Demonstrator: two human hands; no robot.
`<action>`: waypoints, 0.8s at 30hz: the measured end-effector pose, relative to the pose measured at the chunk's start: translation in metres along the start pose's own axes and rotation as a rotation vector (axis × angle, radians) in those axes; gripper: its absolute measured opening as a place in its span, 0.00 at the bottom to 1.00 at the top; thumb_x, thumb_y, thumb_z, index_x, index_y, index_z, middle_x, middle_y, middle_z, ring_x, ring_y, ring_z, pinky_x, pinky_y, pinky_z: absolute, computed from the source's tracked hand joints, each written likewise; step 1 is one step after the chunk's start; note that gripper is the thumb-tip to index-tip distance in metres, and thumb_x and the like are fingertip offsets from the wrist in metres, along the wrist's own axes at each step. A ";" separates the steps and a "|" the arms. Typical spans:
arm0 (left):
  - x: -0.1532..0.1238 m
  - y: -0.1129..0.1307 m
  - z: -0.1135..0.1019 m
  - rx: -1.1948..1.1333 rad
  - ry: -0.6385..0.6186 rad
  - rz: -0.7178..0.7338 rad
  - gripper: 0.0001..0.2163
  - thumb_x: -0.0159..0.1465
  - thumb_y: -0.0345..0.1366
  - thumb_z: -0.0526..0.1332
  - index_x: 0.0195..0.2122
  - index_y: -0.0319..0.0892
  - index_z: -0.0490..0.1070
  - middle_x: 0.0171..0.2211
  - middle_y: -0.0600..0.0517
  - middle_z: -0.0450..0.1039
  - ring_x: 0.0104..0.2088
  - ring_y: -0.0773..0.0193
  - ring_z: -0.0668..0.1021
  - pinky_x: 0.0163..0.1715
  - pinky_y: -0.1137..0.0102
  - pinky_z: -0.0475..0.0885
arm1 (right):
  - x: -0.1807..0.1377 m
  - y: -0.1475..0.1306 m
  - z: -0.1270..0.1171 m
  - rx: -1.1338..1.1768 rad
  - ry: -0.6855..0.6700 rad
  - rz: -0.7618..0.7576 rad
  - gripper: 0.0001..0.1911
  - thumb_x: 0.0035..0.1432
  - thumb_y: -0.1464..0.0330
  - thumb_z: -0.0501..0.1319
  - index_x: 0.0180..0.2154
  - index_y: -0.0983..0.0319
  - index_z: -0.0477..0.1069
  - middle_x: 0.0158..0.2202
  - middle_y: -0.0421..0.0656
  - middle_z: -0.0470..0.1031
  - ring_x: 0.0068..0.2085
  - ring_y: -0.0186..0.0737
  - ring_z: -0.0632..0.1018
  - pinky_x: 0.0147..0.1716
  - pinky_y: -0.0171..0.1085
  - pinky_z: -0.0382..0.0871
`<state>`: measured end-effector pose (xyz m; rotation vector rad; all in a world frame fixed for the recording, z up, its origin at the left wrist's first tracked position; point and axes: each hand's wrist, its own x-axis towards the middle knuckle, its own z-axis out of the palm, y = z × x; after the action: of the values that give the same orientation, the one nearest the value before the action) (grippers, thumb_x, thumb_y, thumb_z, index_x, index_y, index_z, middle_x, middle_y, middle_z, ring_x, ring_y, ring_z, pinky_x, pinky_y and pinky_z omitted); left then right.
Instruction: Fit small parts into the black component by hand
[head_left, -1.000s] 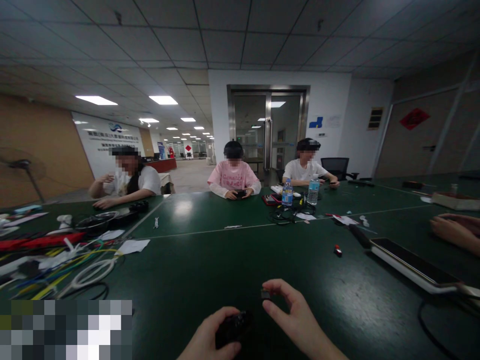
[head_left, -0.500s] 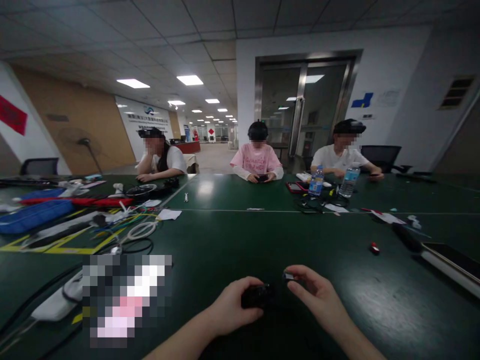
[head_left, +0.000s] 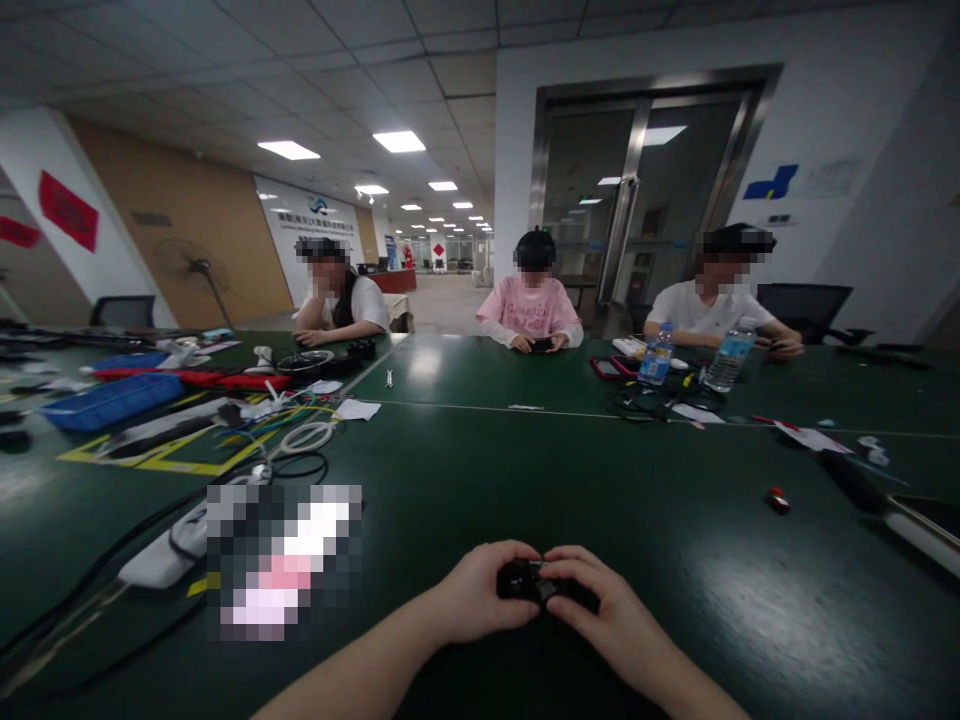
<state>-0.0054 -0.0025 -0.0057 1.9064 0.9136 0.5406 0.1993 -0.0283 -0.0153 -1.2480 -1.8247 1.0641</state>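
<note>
In front of me, low over the green table, my left hand (head_left: 476, 592) is closed around a small black device (head_left: 516, 580) whose exact kind I cannot make out. My right hand (head_left: 611, 605) has come up against the device's right side. Between its thumb and fingers is a small dark piece with a greyish face (head_left: 547, 590), touching or very close to the device. Whether the piece sits in the device is hidden by my fingers.
On the left lie a white power strip (head_left: 161, 555), tangled cables, a blue tray (head_left: 112, 402) and a blurred-out bright item (head_left: 292, 565). At right are a small red-and-black object (head_left: 778, 499) and a flat slab (head_left: 926, 525). Bottles (head_left: 656, 358) stand farther off; three people sit opposite.
My right hand has moved left with the small piece, from apart to against the black device. The whole view has shifted slightly; the person at right has turned their head.
</note>
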 end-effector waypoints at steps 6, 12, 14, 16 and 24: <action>0.000 -0.002 0.000 -0.002 0.016 0.020 0.20 0.54 0.32 0.64 0.49 0.42 0.68 0.42 0.50 0.72 0.41 0.59 0.75 0.41 0.68 0.70 | 0.001 0.000 -0.001 0.040 0.035 0.000 0.09 0.53 0.68 0.62 0.38 0.56 0.75 0.46 0.43 0.73 0.50 0.47 0.72 0.53 0.46 0.63; 0.000 -0.005 0.001 -0.055 0.021 -0.004 0.19 0.55 0.32 0.64 0.49 0.41 0.67 0.39 0.51 0.72 0.37 0.61 0.75 0.37 0.69 0.71 | 0.001 0.003 0.001 0.053 0.044 0.003 0.08 0.52 0.69 0.63 0.37 0.55 0.75 0.47 0.43 0.73 0.50 0.47 0.72 0.53 0.47 0.63; 0.000 -0.004 0.001 -0.065 0.013 -0.009 0.20 0.55 0.32 0.64 0.50 0.41 0.66 0.40 0.51 0.72 0.37 0.61 0.75 0.37 0.70 0.71 | 0.000 0.002 0.001 0.078 0.052 0.012 0.08 0.52 0.68 0.63 0.37 0.56 0.76 0.48 0.43 0.72 0.51 0.47 0.72 0.54 0.48 0.62; 0.000 -0.003 0.001 -0.051 0.013 -0.013 0.20 0.55 0.33 0.64 0.50 0.41 0.67 0.40 0.51 0.72 0.38 0.61 0.75 0.37 0.70 0.71 | 0.000 0.000 0.001 0.081 0.053 0.016 0.08 0.51 0.69 0.63 0.36 0.56 0.76 0.48 0.43 0.72 0.51 0.47 0.72 0.53 0.47 0.63; 0.000 0.000 0.000 -0.036 0.005 -0.019 0.21 0.54 0.32 0.64 0.50 0.41 0.67 0.42 0.50 0.72 0.40 0.59 0.75 0.41 0.69 0.70 | -0.001 -0.003 0.002 0.076 0.051 0.015 0.09 0.51 0.70 0.63 0.37 0.55 0.76 0.47 0.43 0.72 0.50 0.46 0.73 0.53 0.46 0.63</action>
<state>-0.0054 -0.0022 -0.0057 1.8633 0.9178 0.5470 0.1969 -0.0302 -0.0134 -1.2343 -1.7229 1.0900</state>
